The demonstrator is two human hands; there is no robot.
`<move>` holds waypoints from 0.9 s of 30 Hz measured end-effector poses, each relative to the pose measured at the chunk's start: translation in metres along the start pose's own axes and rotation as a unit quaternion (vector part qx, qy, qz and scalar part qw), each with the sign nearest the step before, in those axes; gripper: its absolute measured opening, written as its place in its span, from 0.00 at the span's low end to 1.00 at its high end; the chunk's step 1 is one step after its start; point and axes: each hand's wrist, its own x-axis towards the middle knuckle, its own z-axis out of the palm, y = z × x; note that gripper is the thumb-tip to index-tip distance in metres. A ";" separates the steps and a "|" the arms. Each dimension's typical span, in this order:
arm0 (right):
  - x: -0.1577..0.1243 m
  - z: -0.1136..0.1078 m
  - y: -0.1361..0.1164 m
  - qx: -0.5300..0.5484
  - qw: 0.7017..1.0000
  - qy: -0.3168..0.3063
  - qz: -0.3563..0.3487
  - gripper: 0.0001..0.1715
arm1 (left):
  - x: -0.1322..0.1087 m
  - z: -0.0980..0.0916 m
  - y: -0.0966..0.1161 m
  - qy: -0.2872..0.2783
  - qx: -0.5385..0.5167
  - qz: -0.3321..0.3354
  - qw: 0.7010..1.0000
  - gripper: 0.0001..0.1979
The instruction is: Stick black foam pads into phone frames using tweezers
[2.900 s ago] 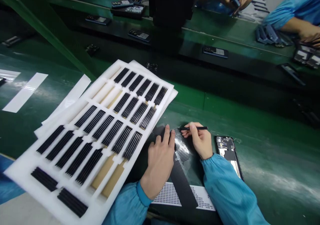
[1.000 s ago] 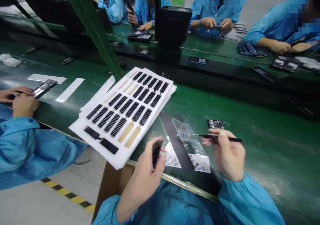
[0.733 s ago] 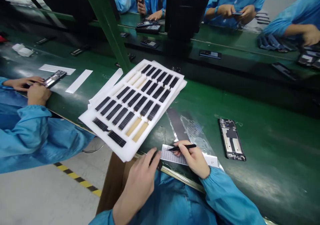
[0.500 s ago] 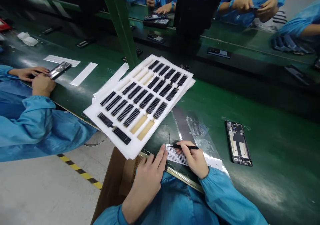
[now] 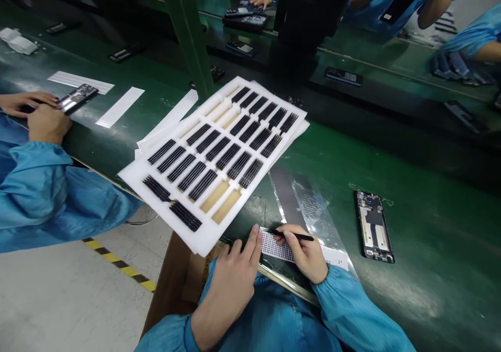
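Note:
Black tweezers (image 5: 299, 235) are pinched in my right hand (image 5: 308, 255), their tips at the left end of a white sheet of small black dots (image 5: 274, 246). My left hand (image 5: 235, 281) lies with its fingers stretched out, fingertips at that same end of the sheet. Whether the tweezers grip a dot is too small to see. Just beyond lie a clear film with black dots (image 5: 311, 198) and a grey strip (image 5: 287, 195). An opened phone (image 5: 373, 227) rests to the right of my right hand.
White foam trays (image 5: 188, 143) holding rows of thin black parts overhang the front edge of the green bench (image 5: 442, 195). Behind them stands a green post (image 5: 188, 34). A co-worker's hands (image 5: 47, 117) hold a phone at left. Below is a cardboard box (image 5: 188, 279).
The view has shifted slightly, so the trays appear lower left. My hands and the tweezers stay almost in place on the dotted sheet. A co-worker across the bench has raised a dark phone part.

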 end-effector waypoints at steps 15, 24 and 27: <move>0.050 -0.017 -0.035 -0.123 0.973 -0.183 -0.067 0.16 | 0.008 -0.011 -0.008 -0.092 -0.066 0.009 0.994 0.40; 0.000 -0.043 -0.035 -0.169 0.944 -0.006 -0.285 0.27 | 0.014 -0.016 -0.020 0.003 -0.334 -0.085 0.939 0.25; 0.014 -0.131 -0.007 -0.163 0.933 0.302 -0.108 0.13 | 0.023 -0.022 -0.018 0.060 -0.541 -0.243 0.803 0.18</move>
